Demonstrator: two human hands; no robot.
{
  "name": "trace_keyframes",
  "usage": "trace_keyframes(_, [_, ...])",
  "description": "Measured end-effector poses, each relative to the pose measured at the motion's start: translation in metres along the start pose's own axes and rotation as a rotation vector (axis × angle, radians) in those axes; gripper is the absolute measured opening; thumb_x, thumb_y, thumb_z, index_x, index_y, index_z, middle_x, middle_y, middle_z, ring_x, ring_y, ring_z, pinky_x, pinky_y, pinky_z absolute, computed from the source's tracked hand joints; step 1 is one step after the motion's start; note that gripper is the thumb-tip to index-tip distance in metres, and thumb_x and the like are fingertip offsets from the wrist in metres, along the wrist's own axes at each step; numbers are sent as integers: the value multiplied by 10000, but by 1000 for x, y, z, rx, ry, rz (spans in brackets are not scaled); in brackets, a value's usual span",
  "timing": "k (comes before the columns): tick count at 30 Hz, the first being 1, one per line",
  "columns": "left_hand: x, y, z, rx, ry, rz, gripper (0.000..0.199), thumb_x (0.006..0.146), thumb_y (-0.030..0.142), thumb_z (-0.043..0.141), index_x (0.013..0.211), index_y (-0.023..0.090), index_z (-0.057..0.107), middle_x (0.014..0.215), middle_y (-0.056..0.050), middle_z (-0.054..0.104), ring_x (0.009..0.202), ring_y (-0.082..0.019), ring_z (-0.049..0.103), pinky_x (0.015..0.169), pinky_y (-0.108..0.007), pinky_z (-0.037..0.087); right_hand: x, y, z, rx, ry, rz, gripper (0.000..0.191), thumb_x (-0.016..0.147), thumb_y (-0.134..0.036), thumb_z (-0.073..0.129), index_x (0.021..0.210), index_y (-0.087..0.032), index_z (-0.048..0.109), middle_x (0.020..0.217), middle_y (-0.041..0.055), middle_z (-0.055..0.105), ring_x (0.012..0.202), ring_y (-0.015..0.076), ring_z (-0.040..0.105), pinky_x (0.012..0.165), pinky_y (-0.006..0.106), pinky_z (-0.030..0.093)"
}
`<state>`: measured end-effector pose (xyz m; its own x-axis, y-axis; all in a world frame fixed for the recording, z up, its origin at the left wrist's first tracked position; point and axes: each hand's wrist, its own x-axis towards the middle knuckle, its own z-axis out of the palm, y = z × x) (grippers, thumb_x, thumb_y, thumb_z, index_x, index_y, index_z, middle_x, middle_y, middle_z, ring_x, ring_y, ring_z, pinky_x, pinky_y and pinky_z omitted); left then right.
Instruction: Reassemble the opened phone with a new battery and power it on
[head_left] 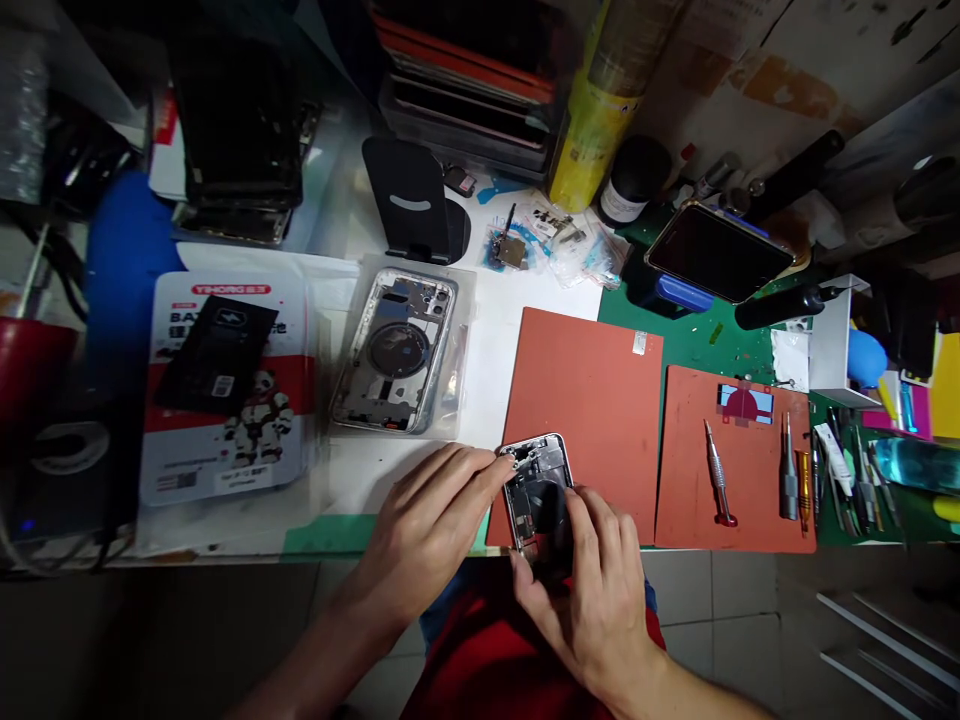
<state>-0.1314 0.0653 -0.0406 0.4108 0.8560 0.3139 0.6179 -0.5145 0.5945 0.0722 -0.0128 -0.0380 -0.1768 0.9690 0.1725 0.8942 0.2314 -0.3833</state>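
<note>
An opened phone (546, 505) with its inner parts exposed lies tilted at the lower left of a red-brown mat (592, 400), partly over the table's front edge. My left hand (435, 520) reaches in from the left, its fingers pressed together at the phone's upper left corner; any small part between the fingertips is too small to make out. My right hand (600, 590) grips the phone from the right, thumb at the lower left edge and fingers along the right edge.
Left of the mat lies a phone housing (399, 350) on a clear tray, beside a battery box (225, 450). A black stand (411, 200) rises behind. On a second mat (682, 470) rest screwdrivers (718, 475). A phone (716, 250) leans at the back right.
</note>
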Motion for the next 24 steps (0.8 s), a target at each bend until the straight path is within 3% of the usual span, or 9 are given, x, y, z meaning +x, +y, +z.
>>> trace_keyframes(6, [-1,-1,7,65,24,34,425,936,-94,628,1313,97,665,1070,-93,726,957,-218,675,909,-381,577,-1,2,1,-41,6,-31,705,966,-417,752,1492,-23,497,1340,252,630,1128,348,596,898,521,586])
trace_keyframes(24, [3,-6,8,114,-8,63,380,958,-77,601,1288,101,664,1045,-99,725,925,-235,676,874,-391,584,-1,2,0,-79,-33,-36,689,967,-424,750,1467,-4,532,1356,253,613,1117,360,582,894,533,573])
